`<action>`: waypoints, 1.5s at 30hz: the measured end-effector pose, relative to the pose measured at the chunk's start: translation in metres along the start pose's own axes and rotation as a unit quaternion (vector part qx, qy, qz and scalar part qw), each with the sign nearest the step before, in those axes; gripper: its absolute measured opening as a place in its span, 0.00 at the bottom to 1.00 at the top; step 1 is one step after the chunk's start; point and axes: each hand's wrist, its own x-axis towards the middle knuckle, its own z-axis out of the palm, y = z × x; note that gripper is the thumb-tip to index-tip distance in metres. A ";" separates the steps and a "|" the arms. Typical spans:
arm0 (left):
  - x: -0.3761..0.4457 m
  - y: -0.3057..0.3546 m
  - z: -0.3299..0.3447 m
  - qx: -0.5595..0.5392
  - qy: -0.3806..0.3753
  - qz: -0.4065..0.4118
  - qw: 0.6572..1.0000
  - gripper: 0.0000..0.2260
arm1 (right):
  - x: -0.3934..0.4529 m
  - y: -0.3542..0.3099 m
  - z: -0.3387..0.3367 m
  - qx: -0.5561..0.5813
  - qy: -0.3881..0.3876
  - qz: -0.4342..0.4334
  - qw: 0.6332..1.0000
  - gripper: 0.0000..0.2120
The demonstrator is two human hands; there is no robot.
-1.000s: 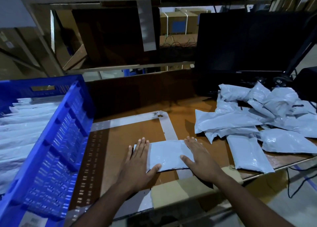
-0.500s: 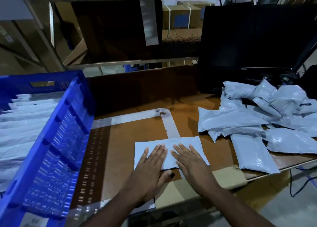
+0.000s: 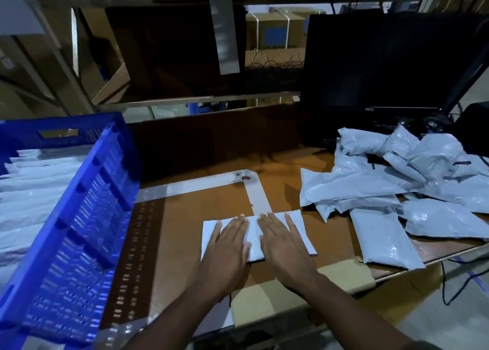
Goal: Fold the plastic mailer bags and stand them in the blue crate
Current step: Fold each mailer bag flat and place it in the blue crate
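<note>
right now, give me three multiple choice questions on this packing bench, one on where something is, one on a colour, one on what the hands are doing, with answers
1. Where does the loose pile of mailer bags lie?
A. right of the hands
B. inside the crate
C. on the floor

2. What colour is the crate?
A. red
B. blue
C. green

3. How do the left hand and right hand meet the mailer bag on the table?
A. both pinch its corners
B. one lifts it
C. both press flat on it

Answers: 1 A, the heap sits at the table's right end below the monitor. 2 B, its walls are blue. 3 C, the fingers lie straight on the bag.
</note>
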 end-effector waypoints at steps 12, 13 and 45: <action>-0.011 -0.010 0.003 -0.022 -0.017 -0.089 0.996 0.41 | -0.011 0.033 -0.006 0.049 -0.044 0.124 0.990 0.47; -0.011 -0.011 0.003 -0.019 -0.018 -0.092 0.995 0.41 | -0.012 0.034 -0.006 0.052 -0.045 0.121 0.990 0.47; -0.029 -0.046 -0.064 -0.184 0.167 -0.099 0.964 0.21 | -0.026 0.035 -0.071 0.271 0.068 0.103 0.955 0.26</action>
